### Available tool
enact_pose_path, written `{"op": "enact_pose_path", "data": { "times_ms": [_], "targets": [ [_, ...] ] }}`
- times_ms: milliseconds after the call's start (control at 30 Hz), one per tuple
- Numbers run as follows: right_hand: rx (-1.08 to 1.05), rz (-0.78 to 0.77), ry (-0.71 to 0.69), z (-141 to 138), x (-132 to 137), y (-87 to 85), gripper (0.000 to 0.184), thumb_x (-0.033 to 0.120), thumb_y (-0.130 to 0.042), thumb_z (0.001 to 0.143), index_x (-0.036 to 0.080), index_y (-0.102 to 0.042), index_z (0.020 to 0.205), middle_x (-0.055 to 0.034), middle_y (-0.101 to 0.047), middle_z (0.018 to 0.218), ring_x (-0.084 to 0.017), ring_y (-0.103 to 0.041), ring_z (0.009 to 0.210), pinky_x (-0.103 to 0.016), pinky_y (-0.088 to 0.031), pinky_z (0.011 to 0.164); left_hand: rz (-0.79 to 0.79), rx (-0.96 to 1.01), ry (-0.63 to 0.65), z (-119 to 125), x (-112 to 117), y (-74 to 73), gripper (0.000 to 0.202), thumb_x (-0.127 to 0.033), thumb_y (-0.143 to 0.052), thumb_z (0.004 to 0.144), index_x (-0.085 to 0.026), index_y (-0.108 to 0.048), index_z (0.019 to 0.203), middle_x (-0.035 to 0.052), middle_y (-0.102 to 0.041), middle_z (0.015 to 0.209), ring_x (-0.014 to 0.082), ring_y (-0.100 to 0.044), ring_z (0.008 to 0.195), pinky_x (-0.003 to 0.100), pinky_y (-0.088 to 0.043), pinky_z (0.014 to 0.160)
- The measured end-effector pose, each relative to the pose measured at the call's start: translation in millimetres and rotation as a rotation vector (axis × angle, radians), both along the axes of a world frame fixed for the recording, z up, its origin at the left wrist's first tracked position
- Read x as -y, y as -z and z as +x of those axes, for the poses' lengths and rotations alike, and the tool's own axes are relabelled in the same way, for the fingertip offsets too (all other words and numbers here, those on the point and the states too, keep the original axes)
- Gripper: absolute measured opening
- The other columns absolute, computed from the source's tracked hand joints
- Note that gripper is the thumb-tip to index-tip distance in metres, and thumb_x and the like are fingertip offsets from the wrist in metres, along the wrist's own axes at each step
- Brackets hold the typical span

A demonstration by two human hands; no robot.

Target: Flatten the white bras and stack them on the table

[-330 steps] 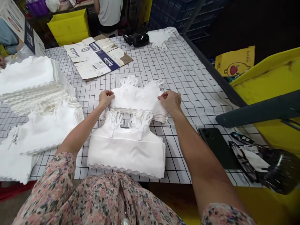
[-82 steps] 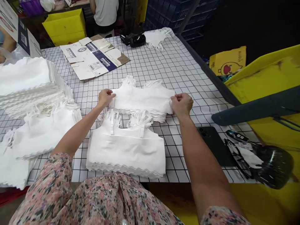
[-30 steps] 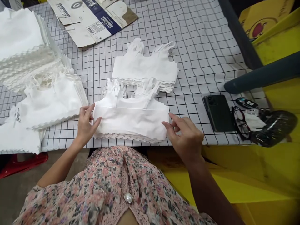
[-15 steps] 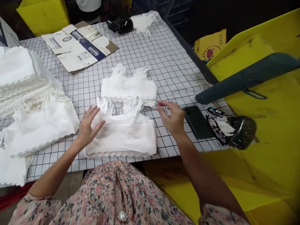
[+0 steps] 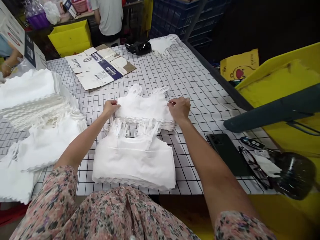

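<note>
Two stacks of white strappy crop tops lie one behind the other on the checked table. My left hand [image 5: 110, 107] pinches the left side edge of a white crop top [image 5: 145, 106] on the farther stack. On the opposite edge, the fingers of my right hand [image 5: 180, 108] are closed on the same top. Its straps point away from me, and its body still lies over the stack. Closer to me sits the nearer stack [image 5: 135, 163], its straps reaching up to the farther stack's hem. Neither hand touches that one.
Taller piles of white tops [image 5: 32, 86] stand at left. A flattened carton [image 5: 97, 66] and a black object [image 5: 140, 48] lie farther back. At right are a phone [image 5: 226, 153], glasses [image 5: 252, 166] and a dark green tube-like object [image 5: 272, 110]. Another person [image 5: 110, 16] stands beyond the table.
Both hands have moved forward from around the nearer stack to the farther one, closing on the side edges of its top piece. The camera view has tilted up.
</note>
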State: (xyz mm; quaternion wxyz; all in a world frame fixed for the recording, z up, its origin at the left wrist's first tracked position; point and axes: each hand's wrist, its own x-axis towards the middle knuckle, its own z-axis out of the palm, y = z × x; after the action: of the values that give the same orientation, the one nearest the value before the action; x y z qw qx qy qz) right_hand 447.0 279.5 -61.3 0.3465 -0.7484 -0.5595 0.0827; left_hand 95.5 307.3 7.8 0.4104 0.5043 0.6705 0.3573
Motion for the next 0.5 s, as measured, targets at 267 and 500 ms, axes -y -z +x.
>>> {"op": "enact_pose_path", "data": {
  "times_ms": [267, 500],
  "targets": [
    [-0.013, 0.125, 0.088, 10.8, 7.8, -3.8, 0.014, 0.025, -0.052, 0.091, 0.024, -0.066, 0.094, -0.0161, -0.073, 0.096, -0.035, -0.064, 0.097, -0.054, -0.051, 0.100, 0.052, -0.102, -0.002, 9.8, -9.3, 8.3, 0.029, -0.017, -0.085, 0.078, -0.016, -0.073, 0.105, 0.0086, -0.072, 0.112, 0.0211, -0.068, 0.101, 0.036, -0.052, 0.097],
    [-0.215, -0.044, 0.176, 25.5, 20.2, -6.9, 0.014, 0.032, -0.072, 0.077, 0.026, -0.058, 0.077, -0.0042, -0.065, 0.073, -0.030, -0.066, 0.082, -0.050, -0.056, 0.093, 0.083, -0.326, 0.109, 18.9, -7.6, 2.1, 0.028, -0.032, -0.089, 0.082, -0.022, -0.063, 0.084, 0.0065, -0.070, 0.097, 0.0248, -0.065, 0.097, 0.038, -0.050, 0.092]
  ]
}}
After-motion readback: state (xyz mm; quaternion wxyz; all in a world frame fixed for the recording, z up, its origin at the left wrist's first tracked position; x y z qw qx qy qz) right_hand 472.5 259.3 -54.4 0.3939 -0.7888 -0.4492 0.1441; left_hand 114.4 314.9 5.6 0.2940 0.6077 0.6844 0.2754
